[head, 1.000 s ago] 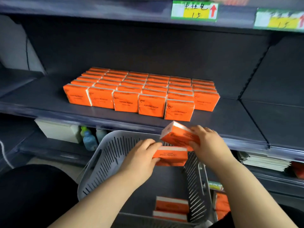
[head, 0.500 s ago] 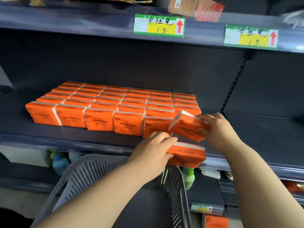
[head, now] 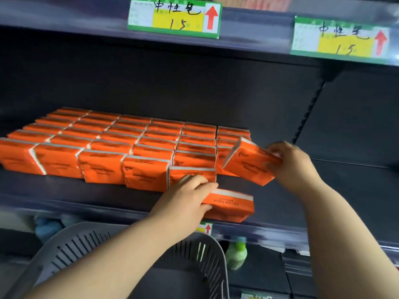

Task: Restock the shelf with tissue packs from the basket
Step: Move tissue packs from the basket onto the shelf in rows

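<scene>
Several rows of orange tissue packs stand on the dark shelf. My left hand grips one orange pack marked COTTON TISSUE, low over the shelf's front edge. My right hand holds a second orange pack, tilted, at the right end of the rows. The grey slotted basket sits below the shelf under my left forearm; its inside is mostly hidden.
The shelf surface to the right of the packs is bare. Above hangs another shelf edge with two green and yellow price tags. Green and blue bottles stand on the lower shelf behind the basket.
Both hands have risen from the basket to the shelf with their packs. The right pack now reaches the right end of the rows, and the left pack is over the shelf's front edge.
</scene>
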Available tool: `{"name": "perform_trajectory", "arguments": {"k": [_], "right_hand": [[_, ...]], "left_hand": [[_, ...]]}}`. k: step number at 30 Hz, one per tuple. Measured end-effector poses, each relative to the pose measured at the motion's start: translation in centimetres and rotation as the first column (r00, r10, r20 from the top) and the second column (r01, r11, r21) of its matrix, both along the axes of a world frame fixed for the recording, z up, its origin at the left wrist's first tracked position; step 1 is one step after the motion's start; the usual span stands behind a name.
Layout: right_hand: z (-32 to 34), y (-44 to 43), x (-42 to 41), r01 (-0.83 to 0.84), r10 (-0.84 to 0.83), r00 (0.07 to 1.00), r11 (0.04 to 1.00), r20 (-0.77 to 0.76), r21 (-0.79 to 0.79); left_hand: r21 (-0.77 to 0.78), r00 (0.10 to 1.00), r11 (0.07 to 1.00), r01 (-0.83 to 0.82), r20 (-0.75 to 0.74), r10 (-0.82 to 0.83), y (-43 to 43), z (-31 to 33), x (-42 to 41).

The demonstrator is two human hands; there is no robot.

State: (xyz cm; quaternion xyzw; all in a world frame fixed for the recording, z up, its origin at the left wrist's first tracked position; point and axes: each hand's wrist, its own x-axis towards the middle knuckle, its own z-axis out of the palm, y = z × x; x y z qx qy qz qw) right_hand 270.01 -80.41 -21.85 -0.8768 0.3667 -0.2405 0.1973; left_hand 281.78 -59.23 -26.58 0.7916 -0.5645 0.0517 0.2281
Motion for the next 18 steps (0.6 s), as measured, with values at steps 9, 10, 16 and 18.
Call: {"name": "perform_trajectory", "arguments": {"k": [9,10,16,18], "right_hand": [[-1.7,-0.7,2.9,0.028,-0.042,0.993,0.991,-0.110,-0.132],[-2.0,-0.8,3.3,0.025,-0.041,0.992,0.990,-0.122,-0.136],[-3.7,-0.7,5.5,-0.016,-0.036,0.967,0.980,-0.253,-0.200],[-4.1,-0.6,6.0,-0.027,-0.039,0.958,0.974,-0.284,-0.225]], "left_hand": [[0.013,1.000,1.000,0.008,0.002,-0.008,-1.0,0.1,0.0],[0.009,1.000,1.000,0.006,0.006,-0.006,-1.1,0.0,0.1],[0.004,1.000,1.000,0.004,0.008,-0.004,-1.0,0.0,0.4],[-0.005,1.000,1.000,0.000,0.002,0.000,-0.9,0.0,0.5]]}}
